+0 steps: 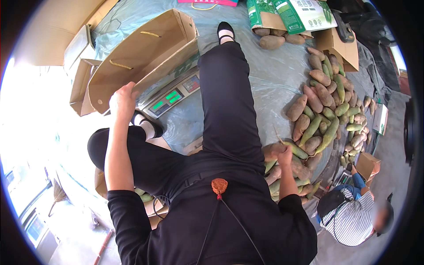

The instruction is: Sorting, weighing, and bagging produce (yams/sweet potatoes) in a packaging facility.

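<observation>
My left hand (123, 100) is closed on the near rim of a tall open cardboard box (145, 48) with yellow rope handles. The box appears to rest on a digital scale (170, 98) with lit green displays. To my right, my right hand (281, 153) reaches into a heap of sweet potatoes (298, 107) and green radishes (327, 135). Its fingers are curled round the tapered end of a green radish (295, 150), whose thin root sticks up beside them. Part of that radish is hidden by the hand.
A green-and-white box (304, 15) and more sweet potatoes (271, 42) lie at the far right. Plastic sheeting (269, 88) covers the floor. My outstretched leg (227, 92) lies between box and heap. Another person (353, 216) sits at the lower right.
</observation>
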Demonstrator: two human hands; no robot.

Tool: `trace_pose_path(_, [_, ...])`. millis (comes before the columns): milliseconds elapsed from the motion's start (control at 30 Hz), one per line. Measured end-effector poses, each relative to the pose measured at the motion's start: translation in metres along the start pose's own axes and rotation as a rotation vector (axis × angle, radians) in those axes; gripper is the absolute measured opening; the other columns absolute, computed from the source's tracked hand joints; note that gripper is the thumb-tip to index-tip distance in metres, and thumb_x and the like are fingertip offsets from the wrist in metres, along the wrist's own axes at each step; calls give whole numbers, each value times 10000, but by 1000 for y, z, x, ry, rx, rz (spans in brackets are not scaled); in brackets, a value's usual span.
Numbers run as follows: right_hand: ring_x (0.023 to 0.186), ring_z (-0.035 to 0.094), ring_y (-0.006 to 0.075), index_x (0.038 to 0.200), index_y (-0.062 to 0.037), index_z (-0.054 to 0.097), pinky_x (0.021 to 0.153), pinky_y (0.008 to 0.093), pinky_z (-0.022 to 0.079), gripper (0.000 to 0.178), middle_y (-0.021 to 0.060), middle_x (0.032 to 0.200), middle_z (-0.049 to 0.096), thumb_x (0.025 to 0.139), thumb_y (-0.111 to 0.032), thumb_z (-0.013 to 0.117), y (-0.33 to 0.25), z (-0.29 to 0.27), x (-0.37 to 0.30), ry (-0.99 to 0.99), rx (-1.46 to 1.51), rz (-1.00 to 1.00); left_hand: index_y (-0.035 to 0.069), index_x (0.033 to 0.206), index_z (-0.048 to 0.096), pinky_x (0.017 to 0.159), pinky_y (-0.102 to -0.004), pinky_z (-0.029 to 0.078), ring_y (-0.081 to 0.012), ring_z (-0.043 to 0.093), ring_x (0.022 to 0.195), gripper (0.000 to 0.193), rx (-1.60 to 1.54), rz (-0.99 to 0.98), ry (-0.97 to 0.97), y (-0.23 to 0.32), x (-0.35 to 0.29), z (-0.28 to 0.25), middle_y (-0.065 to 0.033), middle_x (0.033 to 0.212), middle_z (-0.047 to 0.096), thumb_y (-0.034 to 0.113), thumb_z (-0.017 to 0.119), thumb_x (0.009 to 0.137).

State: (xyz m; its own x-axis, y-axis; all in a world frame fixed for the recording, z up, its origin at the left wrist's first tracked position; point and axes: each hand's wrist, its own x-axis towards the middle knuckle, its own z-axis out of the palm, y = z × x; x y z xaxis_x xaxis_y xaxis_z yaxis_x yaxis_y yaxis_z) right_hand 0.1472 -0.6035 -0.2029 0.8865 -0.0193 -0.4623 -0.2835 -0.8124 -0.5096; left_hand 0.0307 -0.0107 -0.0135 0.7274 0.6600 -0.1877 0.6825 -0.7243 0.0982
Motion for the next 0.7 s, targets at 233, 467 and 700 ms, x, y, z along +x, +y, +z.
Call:
trace_pose_path(233, [934,531,198,1063,-13,511,842,327,443,606,85,1005,563,554,-124,820,-208,-81,58,288,209,-364,81,954,603,727,-444,475,-365,605,845,184,-28,-6,-9,-3,-3,0,-169,848,638,130,626,778])
trace_pose_path(467, [943,597,174,1122,-1,509,819,301,497,583,100,1045,597,615,-10,796,-429,-95,34,-53,698,-893,95,994,601,748,-442,477,-369,601,872,224,-12,-1,-29,-4,-2,4,-169,904,641,118,632,773])
trace_pose_path(700, [860,624,282,1057,-35,586,771,372,500,682,147,945,629,468,-282,826,-566,65,-14,-264,461,-1231,61,1038,605,758,-437,473,-364,601,895,282,-50,72,20,-18,-2,9,-181,944,636,89,639,760])
